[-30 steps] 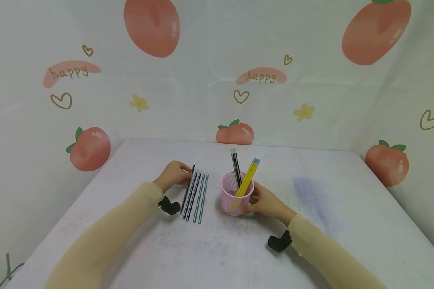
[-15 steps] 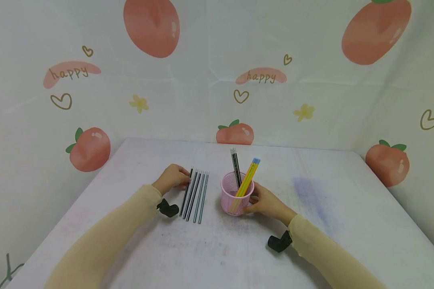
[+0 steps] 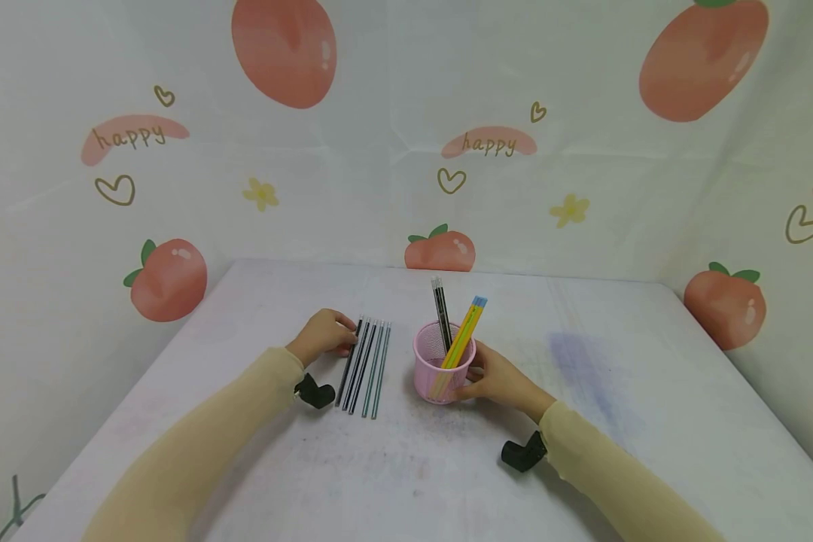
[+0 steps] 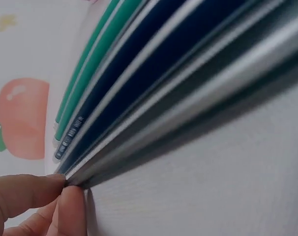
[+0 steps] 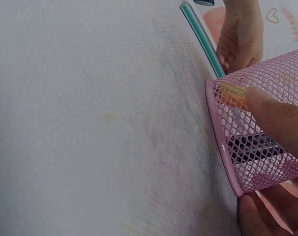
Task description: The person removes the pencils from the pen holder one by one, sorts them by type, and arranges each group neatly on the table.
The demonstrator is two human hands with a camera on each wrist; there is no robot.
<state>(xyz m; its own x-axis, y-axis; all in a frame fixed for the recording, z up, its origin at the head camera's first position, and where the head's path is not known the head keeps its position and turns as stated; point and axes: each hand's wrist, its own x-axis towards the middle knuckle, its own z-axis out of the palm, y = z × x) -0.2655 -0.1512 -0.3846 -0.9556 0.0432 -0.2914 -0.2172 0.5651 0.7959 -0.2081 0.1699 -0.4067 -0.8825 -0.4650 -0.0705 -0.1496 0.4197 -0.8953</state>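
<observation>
My left hand (image 3: 321,335) pinches the upper end of the leftmost dark pencil (image 3: 347,370), which lies at a slight slant on the table. To its right, blue pencils (image 3: 358,366) and green pencils (image 3: 375,370) lie in a row. The left wrist view shows the thumb and a finger (image 4: 72,209) meeting at the dark pencil's end. My right hand (image 3: 504,380) grips the side of a pink mesh pen cup (image 3: 423,380), which stands upright. Black pencils (image 3: 443,309) and yellow pencils (image 3: 465,331) lean inside it. In the right wrist view, the thumb (image 5: 279,120) presses the cup's mesh.
A white table (image 3: 406,482) with faint smudges, including a bluish stain (image 3: 586,369) on the right, carries everything. Behind it hangs a white cloth backdrop (image 3: 373,203) printed with peaches. Black wrist cameras (image 3: 315,391) sit on both wrists.
The left hand has drawn the dark pencil down and slightly left, bringing its end close to level with the others in the row. The right hand and the pen cup have stayed put.
</observation>
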